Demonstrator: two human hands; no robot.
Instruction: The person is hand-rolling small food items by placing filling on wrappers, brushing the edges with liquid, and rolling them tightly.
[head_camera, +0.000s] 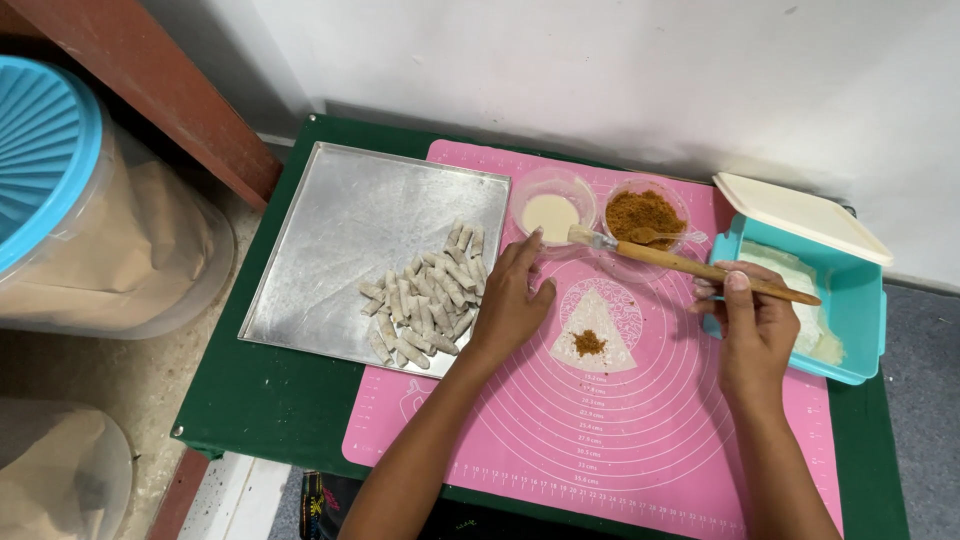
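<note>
My right hand grips the wooden handle of a pastry brush, whose bristles point at a small clear bowl of white paste. My left hand rests open on the pink silicone mat, just left of a triangular wrapper with a spot of brown filling on it. A second clear bowl holds brown filling and a spoon. Several rolled pastries lie on a metal tray to the left of my left hand.
A teal box of wrappers stands at the right with its cream lid propped behind it. The green table meets a white wall. Large lidded plastic tubs sit on the floor at left.
</note>
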